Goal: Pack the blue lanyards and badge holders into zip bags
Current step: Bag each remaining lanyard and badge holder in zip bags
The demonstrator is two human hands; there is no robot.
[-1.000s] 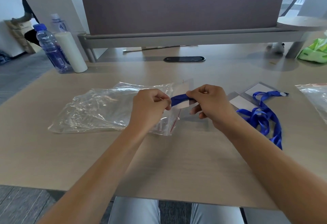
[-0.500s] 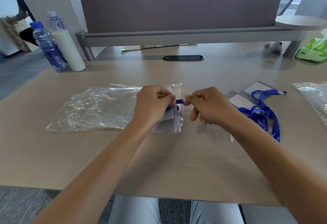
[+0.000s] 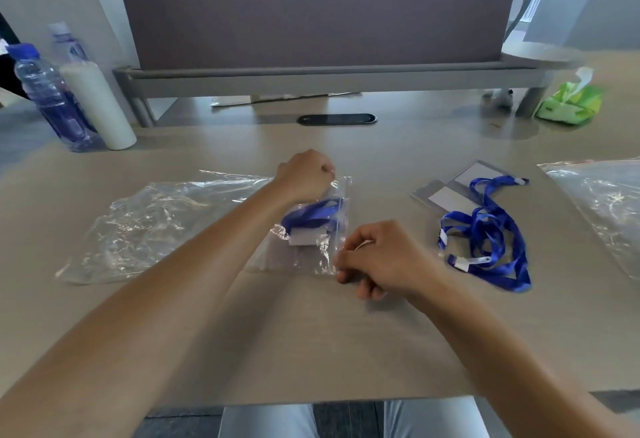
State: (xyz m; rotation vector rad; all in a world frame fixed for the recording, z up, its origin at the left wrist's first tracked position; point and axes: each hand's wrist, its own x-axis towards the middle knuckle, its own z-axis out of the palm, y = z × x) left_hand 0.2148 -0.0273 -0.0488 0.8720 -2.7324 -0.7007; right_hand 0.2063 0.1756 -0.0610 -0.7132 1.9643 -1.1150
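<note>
Fingers of both hands, left (image 3: 306,174) and right (image 3: 377,259), pinched on the zip bag's (image 3: 304,254) open edge.

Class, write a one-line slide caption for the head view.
Both hands, left and right, pinch a zip bag holding a blue lanyard.

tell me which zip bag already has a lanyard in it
The small zip bag pinched between both hands; blue lanyard shows inside. The bags at left and right look empty.

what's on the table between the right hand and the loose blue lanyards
Nothing: in the head view, bare table separates the right hand from the loose blue lanyards.
</note>
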